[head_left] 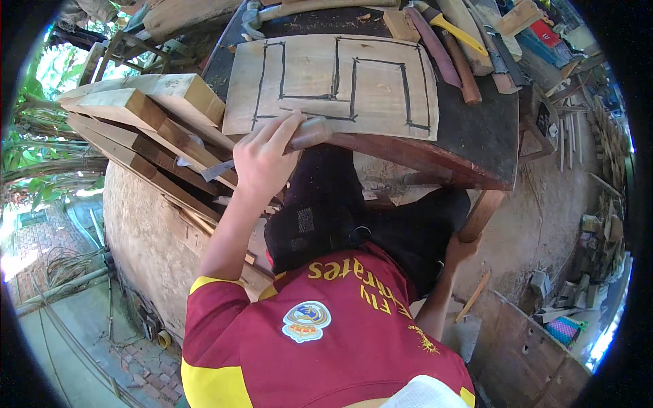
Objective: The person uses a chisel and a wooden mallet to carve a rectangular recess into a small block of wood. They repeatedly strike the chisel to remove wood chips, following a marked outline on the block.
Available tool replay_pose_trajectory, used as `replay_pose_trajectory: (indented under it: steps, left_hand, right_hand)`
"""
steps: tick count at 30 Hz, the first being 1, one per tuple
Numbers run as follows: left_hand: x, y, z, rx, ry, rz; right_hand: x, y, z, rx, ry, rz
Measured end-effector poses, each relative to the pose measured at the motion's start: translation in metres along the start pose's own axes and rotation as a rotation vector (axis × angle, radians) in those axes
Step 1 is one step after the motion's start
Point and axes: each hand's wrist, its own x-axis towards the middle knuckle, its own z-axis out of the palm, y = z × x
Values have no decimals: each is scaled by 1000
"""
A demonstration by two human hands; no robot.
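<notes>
A pale wooden board (pixel 388 88) marked with thick black angular lines lies on the dark table (pixel 476 156). My left hand (pixel 269 153) is closed round a chisel at the board's near left edge, its wooden handle (pixel 309 136) pointing right and its metal blade (pixel 216 170) sticking out to the left. Low on the right, beside my leg, my right hand (pixel 461 248) grips an upright wooden piece (pixel 483 214) under the table's corner, perhaps a table leg; some of its fingers are hidden.
Thick timber pieces (pixel 177 98) and planks stand at the left of the table. Along its back lie a hammer (pixel 252 24), a yellow-handled tool (pixel 462 37), wooden handles and blocks. Scrap wood (pixel 588 285) is piled on the right; a curved pale wall (pixel 136 238) is at lower left.
</notes>
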Motion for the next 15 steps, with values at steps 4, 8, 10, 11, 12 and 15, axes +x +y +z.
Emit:
replay_pose_trajectory:
  steps: [4,8,10,11,12,15]
  left_hand:
    - [-6,-5,0,-37,74,70]
    - [-9,-5,-2,-52,58,83]
    - [-8,-4,-4,-56,52,93]
    - [-7,-3,-5,-57,49,99]
    - [-9,-3,-6,-47,49,98]
    - [-18,-3,-8,-20,52,92]
  right_hand:
    - [-3,-10,-3,52,-28,105]
    - [-6,6,0,89,19,66]
    - [-5,10,1,56,1,68]
    - [-4,11,2,39,-7,68]
    - [-3,9,1,-3,-12,101]
    - [-1,-2,-1,-79,-28,164]
